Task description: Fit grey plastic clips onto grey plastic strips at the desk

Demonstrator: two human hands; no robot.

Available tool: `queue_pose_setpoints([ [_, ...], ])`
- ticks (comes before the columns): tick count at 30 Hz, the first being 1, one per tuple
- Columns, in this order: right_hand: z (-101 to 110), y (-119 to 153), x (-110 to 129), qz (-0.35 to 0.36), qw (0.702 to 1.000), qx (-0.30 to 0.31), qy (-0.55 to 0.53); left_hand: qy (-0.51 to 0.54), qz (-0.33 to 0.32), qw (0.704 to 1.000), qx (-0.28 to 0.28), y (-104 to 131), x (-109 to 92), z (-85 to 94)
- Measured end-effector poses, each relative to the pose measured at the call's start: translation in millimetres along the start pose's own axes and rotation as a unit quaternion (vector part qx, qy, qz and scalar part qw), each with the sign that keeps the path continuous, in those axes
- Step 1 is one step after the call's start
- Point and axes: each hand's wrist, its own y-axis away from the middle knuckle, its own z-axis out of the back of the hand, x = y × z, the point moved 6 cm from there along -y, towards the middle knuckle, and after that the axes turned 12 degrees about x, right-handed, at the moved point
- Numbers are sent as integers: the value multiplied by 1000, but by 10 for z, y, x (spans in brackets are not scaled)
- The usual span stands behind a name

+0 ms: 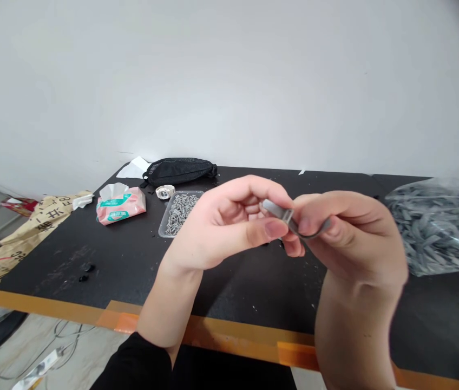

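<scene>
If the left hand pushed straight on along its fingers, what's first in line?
Most likely the right hand, just beyond the left hand along the grey strip both hold; whether their fingers already touch is hard to tell.

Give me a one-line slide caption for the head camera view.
Left hand and right hand holding a curved gray strip above a black table bearing a tub of gray parts.

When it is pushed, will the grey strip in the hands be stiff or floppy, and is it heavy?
The grey strip probably flexes, since it curves at the right hand. It may not be fully floppy: its other end stands out fairly straight. Being thin and narrow, it is likely light.
</scene>
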Motion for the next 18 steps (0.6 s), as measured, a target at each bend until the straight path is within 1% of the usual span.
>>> queue_pose_setpoints([
  [2,-5,6,-3,-31,999,-26,-14,2,-3,1000,2,-4,4,-26],
  [6,-17,44,6,-62,994,-69,-55,-9,-26,1000,-10,-11,-27,-41],
  [8,-10,79,-3,-87,991,-88,-49,-22,-26,999,-15,-16,-40,-31],
  [10,-4,110,-3,-104,989,-100,-34,-32,-25,999,-10,-22,-50,-30],
  [14,-9,134,22,-102,989,-105,-6,-46,-41,998,-3,-19,-76,-29],
  [18,-11,140,42,-103,987,-119,16,-82,-23,996,-14,0,-67,-12],
])
